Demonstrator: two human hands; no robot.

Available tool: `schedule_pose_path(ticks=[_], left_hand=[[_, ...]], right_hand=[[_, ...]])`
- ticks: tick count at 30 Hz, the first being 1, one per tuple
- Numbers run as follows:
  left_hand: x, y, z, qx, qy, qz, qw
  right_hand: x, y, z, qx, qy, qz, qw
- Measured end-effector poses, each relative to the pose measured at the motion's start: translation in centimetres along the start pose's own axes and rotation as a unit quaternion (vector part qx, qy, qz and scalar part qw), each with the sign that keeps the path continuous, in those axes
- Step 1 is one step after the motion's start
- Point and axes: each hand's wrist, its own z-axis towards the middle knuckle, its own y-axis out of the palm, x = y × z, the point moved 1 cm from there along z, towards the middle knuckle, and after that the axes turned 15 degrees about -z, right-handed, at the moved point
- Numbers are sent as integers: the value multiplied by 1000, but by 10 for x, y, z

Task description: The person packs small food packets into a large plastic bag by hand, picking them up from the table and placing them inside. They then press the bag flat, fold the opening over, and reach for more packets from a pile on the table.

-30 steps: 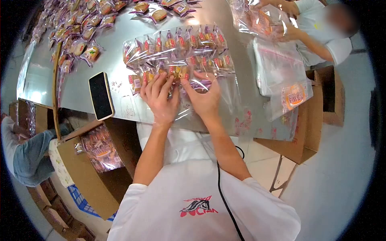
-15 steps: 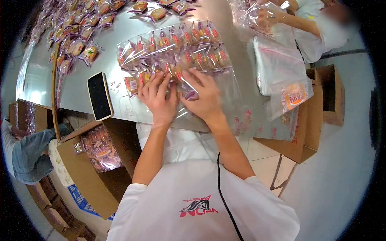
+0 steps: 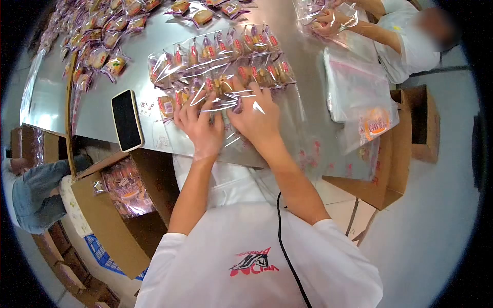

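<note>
Inside a large clear plastic bag (image 3: 300,120), individually wrapped pastries (image 3: 208,51) stand in rows on the metal table. Both my hands reach in under the film, whose glare crosses the fingers. My left hand (image 3: 199,126) rests with its fingers spread over the near row, beside a wrapped pastry (image 3: 167,106) at that row's left end. Close to it, my right hand (image 3: 257,115) presses its fingers toward the middle row. A purple-edged wrapped pastry (image 3: 237,107) shows at its thumb side, partly hidden by the hand.
A phone (image 3: 127,120) lies left of the bag. Loose wrapped pastries (image 3: 102,41) are heaped at the far left. A stack of clear bags (image 3: 354,92) lies at right, near a co-worker's hands (image 3: 331,21). Cardboard boxes (image 3: 110,226) stand below the table on both sides.
My right hand has moved slightly forward and left, taking the purple-edged pastry toward the rows. My left hand has shifted only a little. The co-worker's hands have also moved.
</note>
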Motion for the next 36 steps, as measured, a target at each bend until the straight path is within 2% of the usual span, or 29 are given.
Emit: schedule_pose_path(ticks=[5, 10, 13, 17, 18, 22, 25, 26, 29, 30, 33, 34, 36], left_hand=[[-2, 3, 0, 8, 19, -3, 1000], [-5, 4, -1, 17, 16, -5, 1000], [-9, 3, -4, 14, 19, -10, 1000], [-8, 4, -2, 22, 12, -9, 1000], [-5, 2, -1, 18, 1, 0, 1000], [-6, 3, 2, 8, 26, 46, 999], [4, -9, 8, -43, 9, 68, 997], [8, -12, 10, -62, 17, 81, 995], [25, -13, 14, -64, 2, 102, 993], [23, -15, 15, -99, 8, 68, 993], [30, -10, 21, -169, 45, 95, 980], [27, -5, 23, -140, 72, 108, 982], [24, -3, 24, -134, 68, 127, 980]], right_hand=[[-6, -4, 0, -13, -21, -55, 998], [-13, -9, -9, 38, -62, 9, 997], [-3, -1, 1, -19, -108, 109, 988], [2, -11, 12, -107, -99, 153, 977], [3, -21, 15, -158, -83, 176, 968], [14, 3, 7, 7, -169, 249, 953], [19, 12, -20, -51, 0, 439, 897], [23, 18, -28, -96, 51, 465, 879], [25, 27, -37, -67, 83, 501, 859], [29, 24, -41, -87, 81, 500, 858], [39, 37, -51, -118, 62, 575, 807], [39, 27, -55, -147, 68, 630, 760], [38, 25, -57, -115, 104, 592, 791]])
